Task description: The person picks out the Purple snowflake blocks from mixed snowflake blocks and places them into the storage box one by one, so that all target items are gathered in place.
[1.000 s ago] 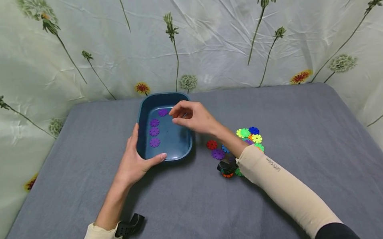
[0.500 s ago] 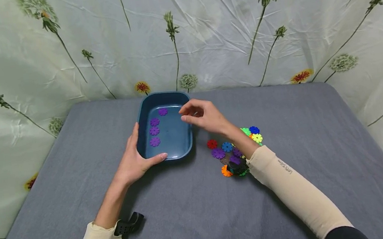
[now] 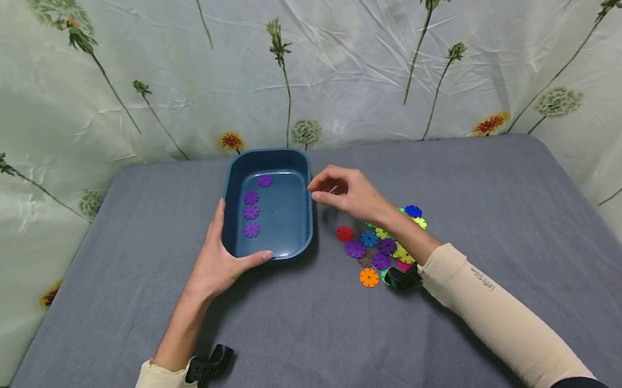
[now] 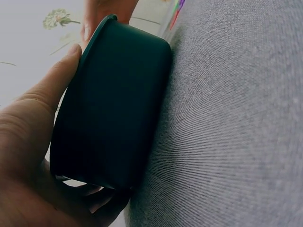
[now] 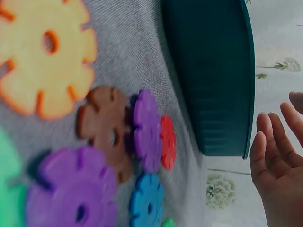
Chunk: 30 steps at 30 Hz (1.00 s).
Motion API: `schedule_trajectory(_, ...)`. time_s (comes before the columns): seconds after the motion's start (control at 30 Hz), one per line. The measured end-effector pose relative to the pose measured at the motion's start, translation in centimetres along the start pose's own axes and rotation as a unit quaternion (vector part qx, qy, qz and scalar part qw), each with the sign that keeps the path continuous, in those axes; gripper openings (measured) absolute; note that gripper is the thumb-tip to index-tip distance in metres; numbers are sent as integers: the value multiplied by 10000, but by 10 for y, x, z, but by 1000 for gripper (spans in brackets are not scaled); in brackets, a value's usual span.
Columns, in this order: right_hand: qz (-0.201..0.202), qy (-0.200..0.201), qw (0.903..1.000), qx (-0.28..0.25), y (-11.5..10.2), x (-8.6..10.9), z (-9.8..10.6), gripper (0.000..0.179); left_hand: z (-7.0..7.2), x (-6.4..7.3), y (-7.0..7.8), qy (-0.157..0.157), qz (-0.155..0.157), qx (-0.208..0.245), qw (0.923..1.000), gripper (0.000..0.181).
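A blue plastic tray (image 3: 288, 226) stands on the cloth, with several purple flower-shaped discs (image 3: 251, 212) lying along its left side and far end. My left hand (image 3: 216, 269) grips the tray's near-left corner, the thumb over the near rim and the fingers along the left wall. In the left wrist view the thumb (image 4: 66, 71) lies on the tray's rim. My right hand (image 3: 357, 193) hovers just beyond the tray's right rim, fingers loosely bent and holding nothing. A loose group of flower discs in mixed colours, among them an orange disc (image 3: 369, 277), lies beneath my right forearm.
Grey cloth (image 3: 308, 351) covers the table. A pale curtain with printed flowers (image 3: 351, 51) hangs behind its far edge. Black wrist mounts (image 3: 211, 363) sit on both arms. A brown disc (image 5: 106, 127) and a red disc (image 5: 168, 142) lie close to the tray.
My right hand has moved from above the tray to the right, past its rim, uncovering more of the loose discs. The left hand and the tray have stayed put.
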State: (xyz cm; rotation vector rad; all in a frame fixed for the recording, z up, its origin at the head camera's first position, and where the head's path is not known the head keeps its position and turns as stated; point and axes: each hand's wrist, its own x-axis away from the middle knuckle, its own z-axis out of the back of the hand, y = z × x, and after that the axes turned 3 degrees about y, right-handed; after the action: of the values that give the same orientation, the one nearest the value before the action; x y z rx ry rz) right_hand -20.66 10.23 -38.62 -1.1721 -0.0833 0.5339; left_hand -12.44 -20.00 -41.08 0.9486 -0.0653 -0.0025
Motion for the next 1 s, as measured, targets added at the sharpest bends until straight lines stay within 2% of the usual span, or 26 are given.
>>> schedule_trajectory(0.27, -72, 12, 9998, 165, 7, 11, 10, 25, -2, 0, 0, -14, -30, 156, 9999, 139)
schedule_trajectory(0.7, -210, -94, 9993, 295, 13, 26, 19, 26, -4, 0, -1, -44, 67, 38, 10000, 139)
schedule_trajectory(1.0, -310, -276, 9984, 395, 20, 36, 25, 25, 0, 1, 0, -34, 31, 83, 10000, 137)
